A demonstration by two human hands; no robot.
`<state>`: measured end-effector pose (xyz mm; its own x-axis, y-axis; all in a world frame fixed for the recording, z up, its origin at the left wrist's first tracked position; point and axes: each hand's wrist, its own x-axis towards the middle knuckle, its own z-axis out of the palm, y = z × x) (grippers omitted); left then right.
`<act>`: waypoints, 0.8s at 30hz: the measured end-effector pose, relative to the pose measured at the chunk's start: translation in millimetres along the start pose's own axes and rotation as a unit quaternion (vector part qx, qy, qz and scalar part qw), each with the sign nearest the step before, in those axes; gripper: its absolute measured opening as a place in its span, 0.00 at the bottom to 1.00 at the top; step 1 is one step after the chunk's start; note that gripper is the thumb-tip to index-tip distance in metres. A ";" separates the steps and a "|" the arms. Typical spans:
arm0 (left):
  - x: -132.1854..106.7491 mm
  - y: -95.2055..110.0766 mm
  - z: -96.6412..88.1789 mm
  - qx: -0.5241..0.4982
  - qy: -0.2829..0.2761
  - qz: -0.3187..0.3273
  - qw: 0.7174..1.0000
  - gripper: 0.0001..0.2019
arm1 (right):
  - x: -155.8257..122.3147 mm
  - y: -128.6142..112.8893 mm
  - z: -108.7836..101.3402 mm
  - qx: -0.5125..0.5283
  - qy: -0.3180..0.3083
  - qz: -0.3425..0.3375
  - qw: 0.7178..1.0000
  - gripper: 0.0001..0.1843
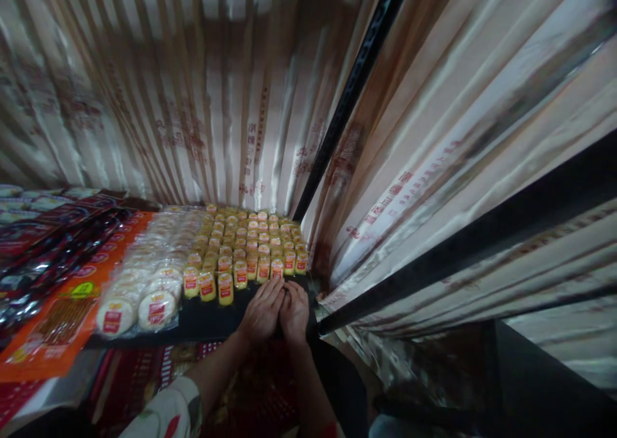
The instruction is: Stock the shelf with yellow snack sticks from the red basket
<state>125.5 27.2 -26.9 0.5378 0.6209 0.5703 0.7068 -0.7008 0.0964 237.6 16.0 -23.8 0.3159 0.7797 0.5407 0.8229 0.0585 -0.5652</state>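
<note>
Two hands [264,309] [294,311], two frontmost white rounds [116,316] [157,309], dozens of yellow packets [225,289] (overlapping, beyond exact count).

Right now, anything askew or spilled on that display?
Slightly askew: the front row of yellow packs is ragged, one left of the left hand jutting past its right-hand neighbour. The orange packet seems to overhang the black surface's front edge. No spill visible.

My left hand [263,311] and right hand [294,311] are side by side at the front of the shelf [205,317], just before the rows of cakes [250,242]. Left of the cakes — crackers [157,306], then a bag [72,303], then packs [53,258]. Behind stands the curtain [212,104]; a bar [434,268] runs to my right — a crate [166,364] sits below.
</note>
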 end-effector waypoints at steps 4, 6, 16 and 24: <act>-16.8 0.3 -7.4 -0.008 -0.003 -0.010 1.000 0.18 | -17.3 -6.1 -0.3 -0.011 -0.005 -0.004 1.000 0.20; -24.2 -1.1 -11.5 -0.011 -0.012 -0.016 1.000 0.18 | -21.9 -7.1 -0.1 -0.014 -0.004 -0.003 1.000 0.20; -24.4 -3.0 -1.9 0.010 -0.077 -0.039 0.996 0.19 | -8.8 -5.8 10.5 0.047 -0.014 0.028 0.998 0.17; -8.6 -4.1 -0.3 0.001 -0.120 -0.072 0.990 0.20 | 0.0 -10.6 8.6 0.058 -0.006 0.035 0.998 0.13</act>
<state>117.9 24.6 -32.0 0.5252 0.7803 0.3396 0.7849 -0.5984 0.1610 224.8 20.8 -23.2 0.3649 0.7912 0.4907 0.7381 0.0753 -0.6704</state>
